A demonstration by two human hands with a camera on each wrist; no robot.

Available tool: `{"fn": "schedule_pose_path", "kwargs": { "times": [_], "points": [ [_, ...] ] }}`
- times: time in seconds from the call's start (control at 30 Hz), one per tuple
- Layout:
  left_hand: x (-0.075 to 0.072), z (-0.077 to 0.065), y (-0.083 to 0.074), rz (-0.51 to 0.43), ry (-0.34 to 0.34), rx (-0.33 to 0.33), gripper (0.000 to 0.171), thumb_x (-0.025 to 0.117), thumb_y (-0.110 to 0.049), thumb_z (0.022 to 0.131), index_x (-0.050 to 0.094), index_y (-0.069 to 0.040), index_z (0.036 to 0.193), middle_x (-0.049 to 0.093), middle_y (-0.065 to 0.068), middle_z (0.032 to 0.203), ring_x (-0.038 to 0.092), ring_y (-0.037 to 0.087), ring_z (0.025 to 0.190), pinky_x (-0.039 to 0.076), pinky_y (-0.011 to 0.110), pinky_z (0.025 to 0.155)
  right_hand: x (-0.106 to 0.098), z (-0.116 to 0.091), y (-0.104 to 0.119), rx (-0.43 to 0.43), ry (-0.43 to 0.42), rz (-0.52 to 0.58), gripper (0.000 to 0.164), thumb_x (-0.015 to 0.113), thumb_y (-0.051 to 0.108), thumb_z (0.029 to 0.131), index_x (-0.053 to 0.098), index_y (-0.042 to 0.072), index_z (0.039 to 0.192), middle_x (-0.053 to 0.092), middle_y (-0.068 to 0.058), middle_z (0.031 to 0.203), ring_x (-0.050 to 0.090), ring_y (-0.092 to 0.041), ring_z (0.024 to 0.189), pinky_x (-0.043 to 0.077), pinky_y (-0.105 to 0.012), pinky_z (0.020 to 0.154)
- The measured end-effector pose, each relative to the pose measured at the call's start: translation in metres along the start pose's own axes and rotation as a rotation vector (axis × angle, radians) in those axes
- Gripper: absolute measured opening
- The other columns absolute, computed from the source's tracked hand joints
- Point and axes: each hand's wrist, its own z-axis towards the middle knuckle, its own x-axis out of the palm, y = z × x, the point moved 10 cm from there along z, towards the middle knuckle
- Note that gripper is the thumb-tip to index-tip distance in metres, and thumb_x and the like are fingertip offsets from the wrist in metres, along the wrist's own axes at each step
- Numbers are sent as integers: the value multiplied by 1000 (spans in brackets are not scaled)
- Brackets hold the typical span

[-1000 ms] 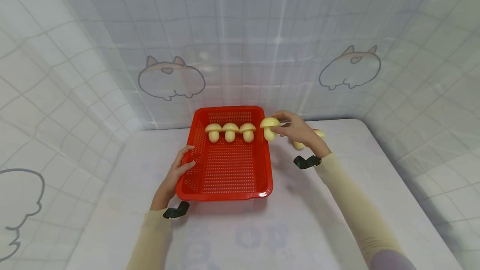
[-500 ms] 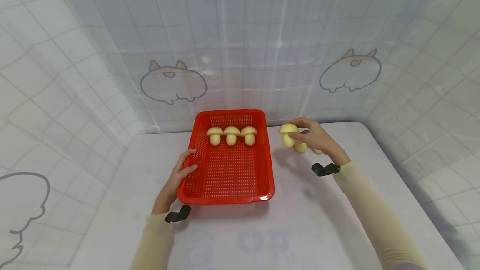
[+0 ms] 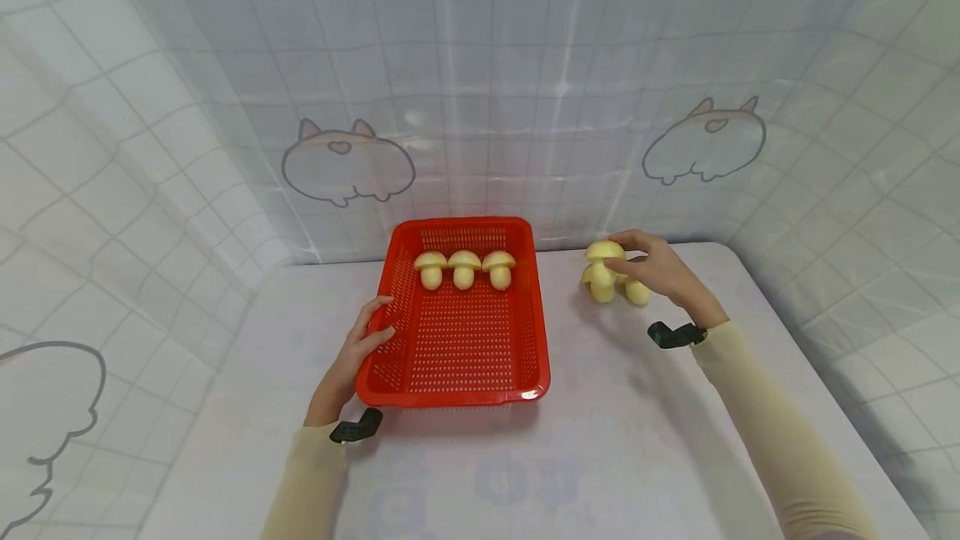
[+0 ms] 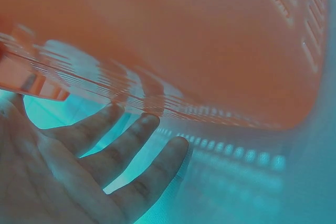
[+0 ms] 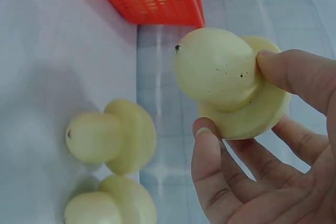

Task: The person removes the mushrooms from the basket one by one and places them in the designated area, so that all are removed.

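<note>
My right hand pinches a pale yellow mushroom between thumb and fingers, its cap towards the palm in the right wrist view. In the head view it overlaps one of two similar mushrooms, a nearer one and another, which lie side by side on the table. My left hand grips the left rim of a red perforated basket; in the left wrist view several fingers stretch along its outer wall. Three mushrooms lie in a row across the basket's far part, caps towards the back.
The white-covered table ends at a tiled-pattern sheet behind the basket. More of this sheeting rises at the left and right sides. A dark wrist camera sits at the right cuff, another at the left.
My right hand has carried its mushroom rightwards, from beside the basket's right rim to over the two loose mushrooms. My left hand stays on the basket rim, and the three mushrooms inside stay put.
</note>
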Motion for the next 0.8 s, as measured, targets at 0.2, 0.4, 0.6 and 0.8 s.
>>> {"fn": "schedule_pose_path", "kwargs": {
  "times": [0.2,0.4,0.6,0.8],
  "points": [
    [0,2,-3,2,-1,-5,57,49,-23,106,24,-22,157,29,16,154,47,36,126,58,38,92,-12,-4,-5,20,-12,-12,62,67,40,99,48,7,149,50,-18,148,54,-39,132,51,-49,100],
    [0,2,-5,9,-4,-15,56,48,-22,106,24,-21,157,29,14,153,45,33,126,57,35,93,-20,-8,-12,45,-24,-22,64,67,40,100,46,6,150,50,-21,148,60,-39,123,56,-41,88],
    [-1,2,-4,12,-9,-27,56,48,-23,106,24,-21,157,30,15,153,45,33,126,56,35,94,-28,-9,-18,56,-31,-19,67,66,41,100,44,7,153,47,-21,151,61,-42,123,56,-45,91],
    [-2,2,-2,21,-13,-40,56,47,-22,107,24,-22,157,30,15,154,45,34,127,56,36,94,-36,-13,-24,69,-40,-22,69,68,42,99,43,8,154,46,-21,152,60,-44,126,56,-45,93]
  ]
}}
